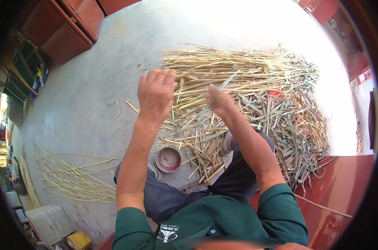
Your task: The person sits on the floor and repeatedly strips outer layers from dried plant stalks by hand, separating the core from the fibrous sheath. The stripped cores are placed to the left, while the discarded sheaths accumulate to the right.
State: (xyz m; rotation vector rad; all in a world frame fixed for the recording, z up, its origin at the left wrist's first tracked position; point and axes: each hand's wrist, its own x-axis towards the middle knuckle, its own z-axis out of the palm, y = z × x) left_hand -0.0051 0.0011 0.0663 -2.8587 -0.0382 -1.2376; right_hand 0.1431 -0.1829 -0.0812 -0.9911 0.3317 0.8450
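Observation:
My left hand (156, 95) is over the left ends of a wide bundle of straw-coloured stalks (222, 60), back turned up and fingers bent close together. What it grips, if anything, is hidden. To its right my right hand (218, 101) is closed and slightly blurred above the stalks. A long grey-green leaf (229, 79) shows just beyond it; I cannot tell whether the fingers hold this leaf. The stalks lie side by side on the floor, with leafy ends toward the right. Nearer to me is a loose heap of dry leaves and stalk pieces (289, 125).
A small round bowl (168, 159) stands on the floor between my legs. Thin yellowish twigs (72, 173) are spread at the left. Dark red cabinets (55, 31) rise at the far left, and a red surface (334, 187) borders the right. A white crate (50, 225) sits lower left.

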